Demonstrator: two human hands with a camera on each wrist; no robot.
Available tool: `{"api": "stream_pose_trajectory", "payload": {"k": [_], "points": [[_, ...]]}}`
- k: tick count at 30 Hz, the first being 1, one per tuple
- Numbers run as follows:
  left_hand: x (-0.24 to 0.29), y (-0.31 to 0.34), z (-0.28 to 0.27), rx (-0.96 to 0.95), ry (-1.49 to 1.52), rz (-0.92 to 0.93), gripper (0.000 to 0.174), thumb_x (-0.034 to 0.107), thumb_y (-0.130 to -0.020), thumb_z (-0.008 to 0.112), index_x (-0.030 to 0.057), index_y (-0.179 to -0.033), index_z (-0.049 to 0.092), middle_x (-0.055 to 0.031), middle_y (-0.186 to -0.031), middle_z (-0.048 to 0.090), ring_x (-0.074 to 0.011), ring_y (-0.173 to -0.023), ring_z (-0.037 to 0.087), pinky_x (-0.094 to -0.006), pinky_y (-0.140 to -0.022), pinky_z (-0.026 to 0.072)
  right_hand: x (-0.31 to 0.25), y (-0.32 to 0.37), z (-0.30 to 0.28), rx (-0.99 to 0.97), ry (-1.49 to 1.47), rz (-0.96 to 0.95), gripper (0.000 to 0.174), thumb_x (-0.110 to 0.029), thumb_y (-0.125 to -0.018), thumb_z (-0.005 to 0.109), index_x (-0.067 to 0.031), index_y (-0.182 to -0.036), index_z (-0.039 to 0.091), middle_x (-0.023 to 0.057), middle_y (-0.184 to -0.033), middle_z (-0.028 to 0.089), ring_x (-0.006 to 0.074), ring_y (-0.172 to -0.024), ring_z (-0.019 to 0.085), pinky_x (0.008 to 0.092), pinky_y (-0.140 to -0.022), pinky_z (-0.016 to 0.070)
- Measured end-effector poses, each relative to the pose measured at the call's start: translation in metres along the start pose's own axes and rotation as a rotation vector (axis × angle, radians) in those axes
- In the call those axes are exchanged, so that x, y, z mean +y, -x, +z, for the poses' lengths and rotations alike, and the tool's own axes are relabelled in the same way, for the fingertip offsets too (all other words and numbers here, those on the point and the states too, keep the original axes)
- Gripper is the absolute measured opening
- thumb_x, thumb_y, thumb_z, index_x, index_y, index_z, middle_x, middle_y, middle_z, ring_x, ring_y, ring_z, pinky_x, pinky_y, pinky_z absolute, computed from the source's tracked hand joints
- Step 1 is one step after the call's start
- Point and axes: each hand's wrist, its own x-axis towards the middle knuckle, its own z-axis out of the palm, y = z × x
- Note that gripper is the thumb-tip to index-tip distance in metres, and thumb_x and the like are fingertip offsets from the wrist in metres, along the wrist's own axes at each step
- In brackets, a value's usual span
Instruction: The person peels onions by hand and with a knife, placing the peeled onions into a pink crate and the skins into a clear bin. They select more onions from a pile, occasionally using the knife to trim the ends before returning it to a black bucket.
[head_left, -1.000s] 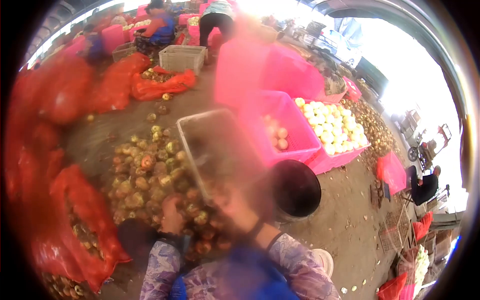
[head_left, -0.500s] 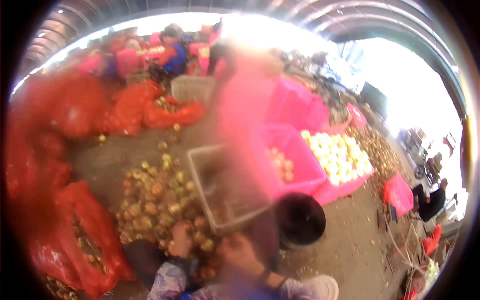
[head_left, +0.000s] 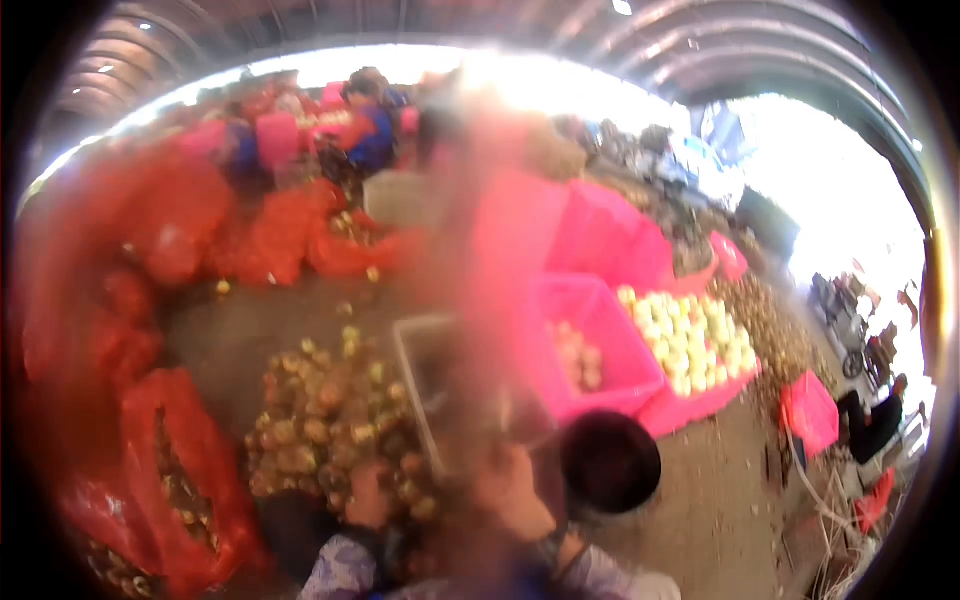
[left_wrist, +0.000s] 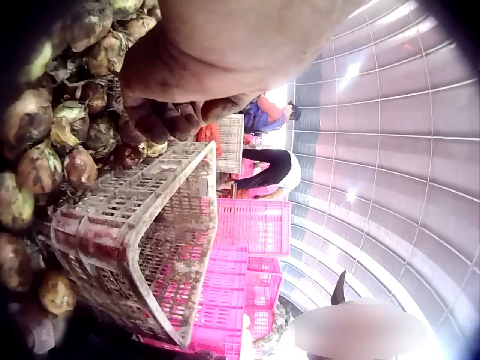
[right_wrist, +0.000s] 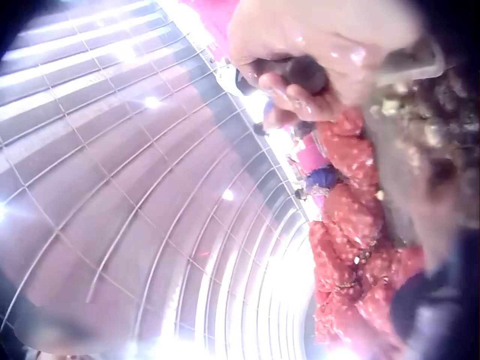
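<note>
My left hand [head_left: 370, 495] is low over the near edge of a heap of unpeeled onions [head_left: 310, 430]. In the left wrist view its darkened fingers [left_wrist: 180, 120] curl down beside the onions, and the palm side is hidden. Farther right, my right hand [head_left: 515, 495] is at the near end of a dirty pale plastic crate [left_wrist: 172, 225], blurred in the head view. In the right wrist view its fingers [right_wrist: 296, 97] are curled around a dark rounded patch; I cannot tell whether this is a held thing or a fingertip.
A black bucket [head_left: 612, 462] stands right of my right hand. Beyond it are a pink crate [head_left: 600, 345] with some peeled onions and a heap of pale peeled onions [head_left: 690, 340]. An open red mesh sack [head_left: 180, 470] lies at left. Other people [head_left: 372, 135] work at the back.
The head view has tilted up, so the heap, crates and hands appear lower. My left hand stays at the heap; my right hand stays by the crate's near end.
</note>
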Motion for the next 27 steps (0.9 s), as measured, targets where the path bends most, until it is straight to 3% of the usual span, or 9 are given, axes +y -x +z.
{"api": "stream_pose_trajectory", "payload": {"k": [4,6,7,8,9,10,21,24,27], "points": [[0.010,0.003,-0.006,-0.086,0.111,-0.037,0.017,0.004,-0.091,0.054,0.0015,-0.096,0.070,-0.0131,-0.113,0.064,-0.0316,-0.102,0.057,-0.0529,-0.092,0.0463,-0.022,-0.018,0.090,0.629,0.343,-0.403,0.015,-0.037,-0.093,0.055,-0.0225,-0.094,0.056,-0.0036,-0.070,0.051,0.0072,-0.043,0.037,0.0207,-0.035,0.0240],[0.045,-0.007,-0.001,-0.043,0.283,-0.377,0.017,0.004,-0.092,0.054,0.0017,-0.096,0.070,-0.0134,-0.115,0.063,-0.0316,-0.105,0.056,-0.0527,-0.095,0.0445,-0.060,-0.024,-0.018,0.334,1.146,-0.684,0.070,-0.002,-0.079,0.073,-0.0030,-0.139,0.036,0.0194,-0.125,0.043,0.0343,-0.110,0.049,0.0414,-0.091,0.0441],[0.053,-0.008,0.001,-0.015,0.360,-0.519,0.017,0.004,-0.092,0.054,0.0020,-0.095,0.071,-0.0134,-0.115,0.063,-0.0316,-0.106,0.055,-0.0527,-0.096,0.0438,-0.067,-0.025,-0.011,0.344,1.150,-0.692,0.070,-0.002,-0.079,0.073,-0.0030,-0.139,0.036,0.0194,-0.125,0.043,0.0343,-0.110,0.049,0.0414,-0.091,0.0441],[0.061,-0.008,0.003,0.028,0.439,-0.660,0.018,0.004,-0.092,0.053,0.0024,-0.095,0.071,-0.0134,-0.115,0.063,-0.0316,-0.106,0.055,-0.0526,-0.098,0.0431,-0.079,-0.032,0.003,0.299,1.032,-0.800,0.029,-0.015,-0.091,0.061,-0.0098,-0.111,0.040,0.0069,-0.101,0.041,0.0202,-0.089,0.045,0.0331,-0.080,0.0432],[0.065,-0.007,0.002,-0.011,0.478,-0.640,0.018,0.003,-0.092,0.053,0.0029,-0.095,0.071,-0.0128,-0.114,0.063,-0.0310,-0.107,0.054,-0.0527,-0.100,0.0417,-0.085,-0.037,0.011,0.251,0.909,-0.905,0.023,-0.029,-0.103,0.049,-0.0166,-0.083,0.045,-0.0057,-0.077,0.040,0.0060,-0.069,0.042,0.0249,-0.069,0.0424],[0.070,-0.009,0.002,-0.047,0.519,-0.616,0.019,0.002,-0.093,0.052,0.0035,-0.095,0.071,-0.0121,-0.113,0.063,-0.0303,-0.107,0.054,-0.0528,-0.101,0.0403,-0.088,-0.039,-0.001,0.251,0.913,-0.912,0.023,-0.029,-0.103,0.049,-0.0166,-0.083,0.045,-0.0057,-0.077,0.040,0.0060,-0.069,0.042,0.0249,-0.069,0.0424],[0.052,-0.009,0.011,-0.034,0.525,-0.646,0.020,0.002,-0.091,0.052,0.0040,-0.091,0.071,-0.0073,-0.102,0.064,-0.0239,-0.095,0.055,-0.0452,-0.090,0.0445,-0.091,-0.044,-0.038,0.902,2.563,-0.426,0.025,-0.033,-0.097,0.058,-0.0094,-0.103,0.052,0.0065,-0.093,0.053,0.0176,-0.079,0.054,0.0338,-0.071,0.0486],[0.026,-0.007,0.011,-0.142,0.225,-0.091,0.019,0.002,-0.091,0.052,0.0045,-0.090,0.071,-0.0067,-0.101,0.064,-0.0244,-0.096,0.055,-0.0440,-0.088,0.0453,-0.092,-0.041,-0.039,0.932,2.777,-0.221,0.031,-0.034,-0.095,0.061,-0.0074,-0.109,0.054,0.0099,-0.098,0.056,0.0208,-0.082,0.058,0.0362,-0.072,0.0502],[0.041,-0.013,0.011,-0.107,0.432,-0.401,0.019,0.002,-0.091,0.051,0.0044,-0.091,0.070,-0.0086,-0.105,0.063,-0.0260,-0.098,0.055,-0.0446,-0.094,0.0435,-0.097,-0.040,-0.044,0.934,2.880,-0.085,0.037,-0.035,-0.094,0.063,-0.0055,-0.114,0.056,0.0132,-0.103,0.060,0.0240,-0.085,0.061,0.0386,-0.073,0.0519]]}}
